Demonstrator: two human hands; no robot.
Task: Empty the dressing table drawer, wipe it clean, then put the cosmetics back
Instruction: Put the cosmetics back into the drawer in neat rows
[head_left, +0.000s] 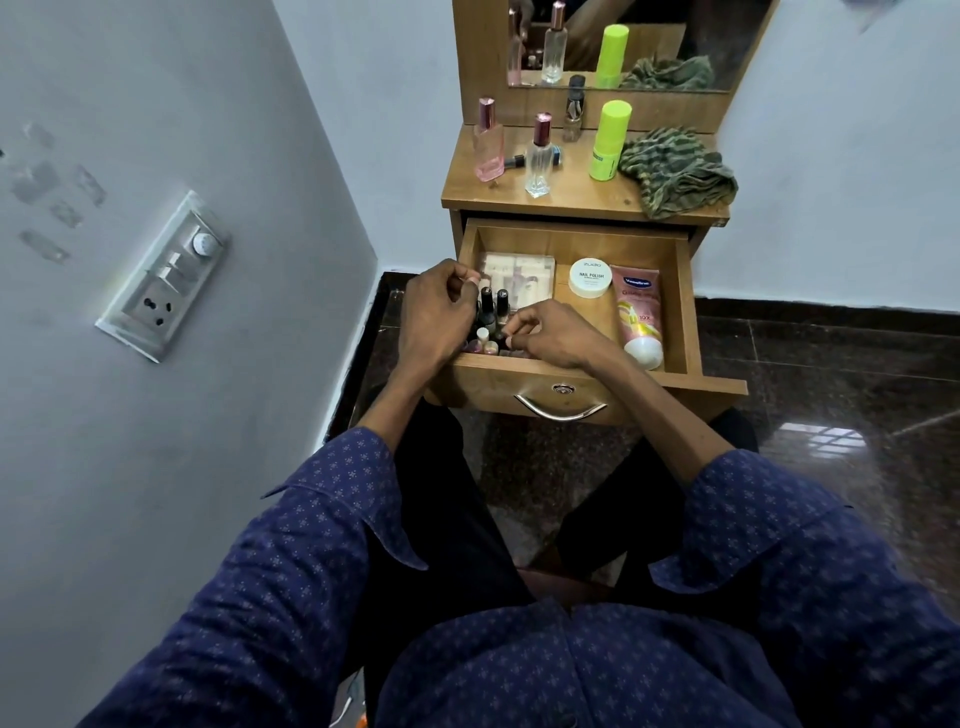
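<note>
Drawer (680, 291) open — wooden, nail-polish bottles (491, 312) clustered front-left, upright.

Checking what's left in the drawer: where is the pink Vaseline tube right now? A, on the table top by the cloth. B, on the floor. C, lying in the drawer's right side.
C: the pink Vaseline tube lies inside the open drawer, along its right wall.
</note>
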